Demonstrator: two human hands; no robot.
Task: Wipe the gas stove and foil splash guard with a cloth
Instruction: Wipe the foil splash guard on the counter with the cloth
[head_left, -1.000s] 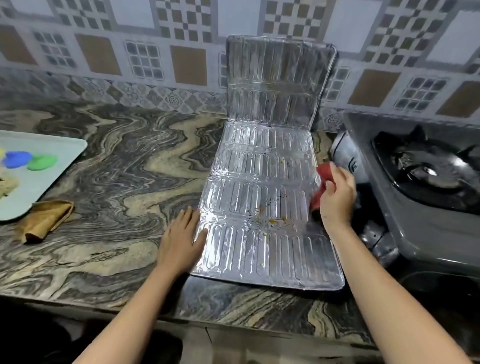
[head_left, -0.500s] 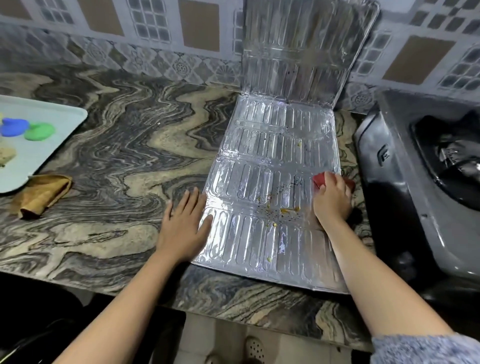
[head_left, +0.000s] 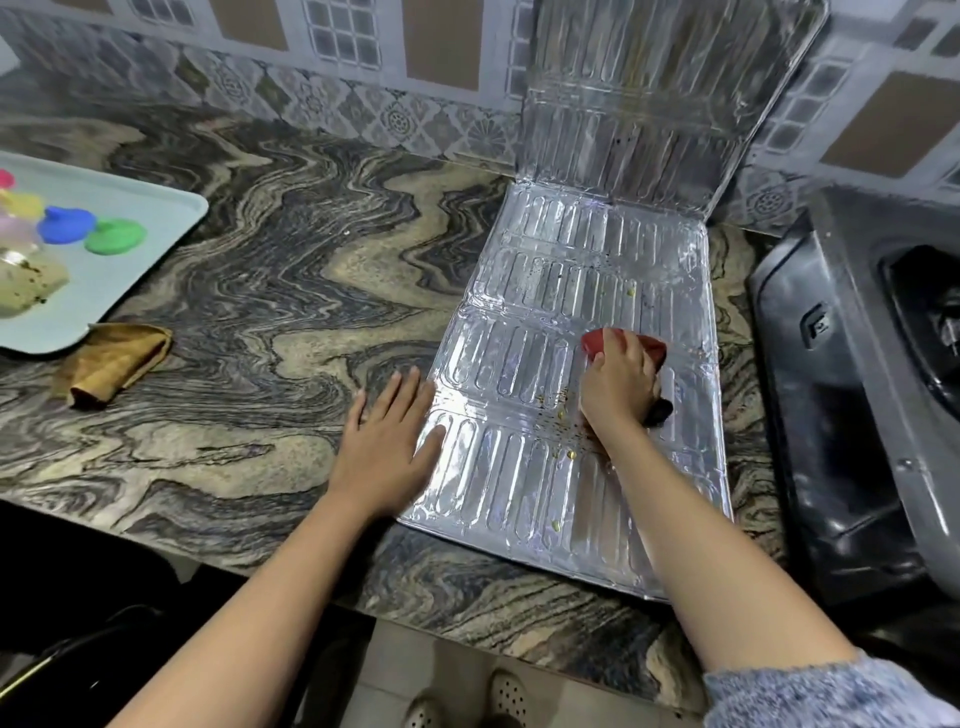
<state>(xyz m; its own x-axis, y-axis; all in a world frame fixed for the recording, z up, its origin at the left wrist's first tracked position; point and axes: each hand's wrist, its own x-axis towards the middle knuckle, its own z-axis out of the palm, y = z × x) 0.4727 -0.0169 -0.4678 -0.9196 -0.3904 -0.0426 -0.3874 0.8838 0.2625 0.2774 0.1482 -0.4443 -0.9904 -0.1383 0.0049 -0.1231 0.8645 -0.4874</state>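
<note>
The right hand (head_left: 618, 384) is curled over a red cloth (head_left: 652, 347), gripping it and pressing it down onto the flat section of the ribbed silver foil splash guard (head_left: 524, 467); a dark bit of the cloth or its edge pokes out by the heel of the hand. Just in front of and beside the wrist, small yellow-brown specks and crumbs (head_left: 563, 415) dot the foil. The left hand (head_left: 387, 447) lies flat with fingers spread and holds nothing: its palm rests on the swirled grey-and-tan marble countertop (head_left: 270, 322), and its thumb and forefinger touch the left edge of the foil guard.

The foil guard lies on the countertop with its far panel folded up and leaning against the patterned grey-and-brown tiled wall (head_left: 363, 62). Just beside the guard's right edge sits the dark grey metal gas stove (head_left: 831, 415), only partly in view, with a black burner area at the frame's right border.

Well apart to the left, a crumpled tan cloth (head_left: 114, 361) lies on the countertop, touching the near corner of a pale blue rectangular tray (head_left: 130, 270). On the tray sit a blue lid (head_left: 67, 224) and a green lid (head_left: 115, 236), with other coloured pieces cut off at the frame edge
</note>
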